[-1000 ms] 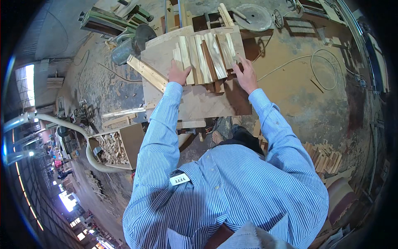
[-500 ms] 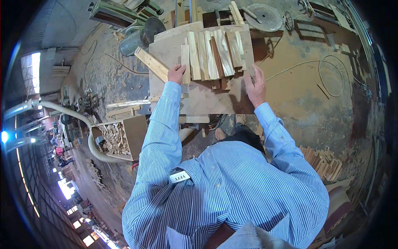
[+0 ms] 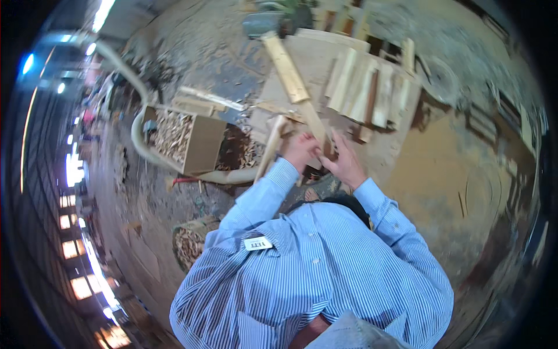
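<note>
My left hand [image 3: 301,150] is closed round the near end of a pale wooden strip [image 3: 314,120], at the left front of the worktable [image 3: 383,150]. Close beside it, my right hand [image 3: 347,161] has its fingers stretched along the strip's right side. Its thumb is apart from them and reaches toward my left fingertips. Motion blurs both hands, and the strip's near end is partly hidden. Beyond the strip lies a thicker yellowish board [image 3: 286,68], slanting past the table's left edge. A row of pale strips [image 3: 350,87], with a brown strip [image 3: 372,96] among them, lies farther right.
A box of wood offcuts [image 3: 200,143] stands at the left, with a pale hose [image 3: 138,125] curving around it. Another container of scraps [image 3: 190,243] is nearer. Past the table's far right is a round saw blade [image 3: 440,80]. Sawdust [image 3: 442,166] covers the floor.
The view has swung left, so the table appears farther right. My left hand has taken the leftmost strip off the row and drawn it nearer. My right hand has come in beside it.
</note>
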Demonstrator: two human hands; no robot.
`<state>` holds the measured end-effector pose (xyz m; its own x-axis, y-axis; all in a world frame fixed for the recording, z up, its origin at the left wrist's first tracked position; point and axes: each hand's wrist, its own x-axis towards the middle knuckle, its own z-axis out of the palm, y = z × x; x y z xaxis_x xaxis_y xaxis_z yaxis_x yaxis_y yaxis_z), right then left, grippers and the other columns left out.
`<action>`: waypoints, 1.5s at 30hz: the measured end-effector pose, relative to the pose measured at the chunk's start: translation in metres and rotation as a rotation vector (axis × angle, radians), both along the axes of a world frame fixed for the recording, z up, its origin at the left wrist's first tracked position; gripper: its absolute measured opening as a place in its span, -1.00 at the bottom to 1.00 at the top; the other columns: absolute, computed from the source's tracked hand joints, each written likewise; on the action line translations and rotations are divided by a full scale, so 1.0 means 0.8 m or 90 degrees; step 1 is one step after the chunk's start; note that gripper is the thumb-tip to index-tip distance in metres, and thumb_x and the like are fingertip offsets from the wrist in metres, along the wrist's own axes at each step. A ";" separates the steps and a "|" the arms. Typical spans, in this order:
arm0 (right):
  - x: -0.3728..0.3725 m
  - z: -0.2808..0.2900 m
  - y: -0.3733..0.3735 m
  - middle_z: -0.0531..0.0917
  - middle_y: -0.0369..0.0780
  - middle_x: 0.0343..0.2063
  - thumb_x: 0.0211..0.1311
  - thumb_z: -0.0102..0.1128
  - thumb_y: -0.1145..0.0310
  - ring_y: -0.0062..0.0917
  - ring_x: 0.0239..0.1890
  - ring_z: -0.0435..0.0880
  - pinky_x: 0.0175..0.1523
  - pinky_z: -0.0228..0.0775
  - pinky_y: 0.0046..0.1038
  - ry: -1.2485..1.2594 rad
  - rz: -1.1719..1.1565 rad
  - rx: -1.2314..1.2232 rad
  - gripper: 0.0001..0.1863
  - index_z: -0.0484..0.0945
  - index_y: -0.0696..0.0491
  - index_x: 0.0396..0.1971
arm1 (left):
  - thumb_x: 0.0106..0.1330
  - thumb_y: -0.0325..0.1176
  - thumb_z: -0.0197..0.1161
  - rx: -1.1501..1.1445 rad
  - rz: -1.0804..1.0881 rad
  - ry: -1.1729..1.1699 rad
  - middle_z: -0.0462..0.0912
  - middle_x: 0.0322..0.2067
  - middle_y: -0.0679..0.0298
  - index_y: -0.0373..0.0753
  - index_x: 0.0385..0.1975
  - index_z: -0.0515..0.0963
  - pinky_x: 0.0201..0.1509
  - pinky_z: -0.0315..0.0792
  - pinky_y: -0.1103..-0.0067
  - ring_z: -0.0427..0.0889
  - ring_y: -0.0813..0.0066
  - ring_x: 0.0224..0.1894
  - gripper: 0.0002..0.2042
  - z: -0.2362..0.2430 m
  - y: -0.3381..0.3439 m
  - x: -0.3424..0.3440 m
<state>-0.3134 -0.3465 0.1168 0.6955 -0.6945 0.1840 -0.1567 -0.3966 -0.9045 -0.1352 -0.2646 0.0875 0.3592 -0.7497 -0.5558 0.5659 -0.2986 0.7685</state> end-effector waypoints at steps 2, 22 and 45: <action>0.023 -0.012 0.018 0.61 0.11 0.04 0.20 0.40 0.22 -0.02 0.07 0.63 0.15 0.46 -0.15 0.030 0.068 0.043 -0.17 0.21 0.16 0.40 | 0.27 -0.48 0.24 0.027 0.004 -0.068 0.70 -0.31 0.27 -0.32 -0.14 0.61 -0.22 0.56 0.58 0.67 0.51 -0.31 -0.81 -0.008 0.034 -0.015; 0.054 -0.086 0.062 0.28 0.21 0.30 0.28 0.28 0.26 0.12 0.34 0.31 0.41 0.21 -0.12 0.370 0.030 -0.183 -0.27 0.24 0.19 0.38 | 0.37 0.05 0.28 0.259 0.115 -0.329 0.66 -0.48 0.22 -0.27 -0.22 0.67 -0.34 0.48 0.48 0.58 0.51 -0.44 -0.57 -0.160 0.568 -0.019; 0.065 -0.117 0.075 0.43 0.16 0.13 0.32 0.23 0.12 0.09 0.17 0.46 0.29 0.35 -0.08 0.450 -0.052 -0.319 -0.30 0.31 0.25 0.32 | 0.33 0.34 0.15 0.293 0.669 0.335 0.37 -0.77 0.33 -0.01 -0.55 0.41 -0.63 0.23 0.39 0.37 0.39 -0.73 -0.49 -0.231 0.758 -0.124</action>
